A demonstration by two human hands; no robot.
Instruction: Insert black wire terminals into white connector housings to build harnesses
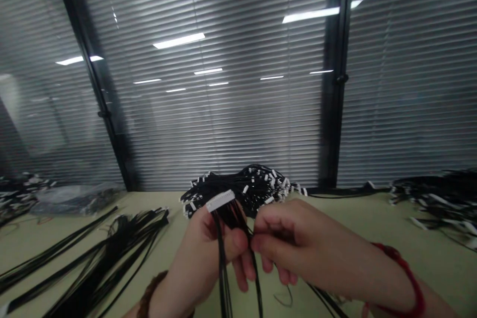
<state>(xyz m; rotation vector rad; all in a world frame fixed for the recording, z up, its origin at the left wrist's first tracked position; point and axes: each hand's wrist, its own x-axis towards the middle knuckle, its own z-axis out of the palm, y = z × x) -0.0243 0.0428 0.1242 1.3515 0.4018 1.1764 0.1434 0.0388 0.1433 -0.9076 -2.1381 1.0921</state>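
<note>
A white connector (220, 200) with black wires (222, 278) running down from it is held up at the lower middle. My left hand (219, 243) is closed around the wires just below the connector, its thumb pressed over them. Beside it on the right, my right hand (285, 238) pinches a thin dark wire between thumb and forefinger, close to the left thumb. Its other fingers are curled beneath. The wire's end is hidden by the fingers.
Behind the hands lies a pile of black cables with white connectors (253, 181). Loose black wires (112, 253) spread over the pale green table (372, 218) at left. A clear plastic bag (78, 198) sits at back left, more cables (439, 189) at right. Blinds-covered glass stands behind.
</note>
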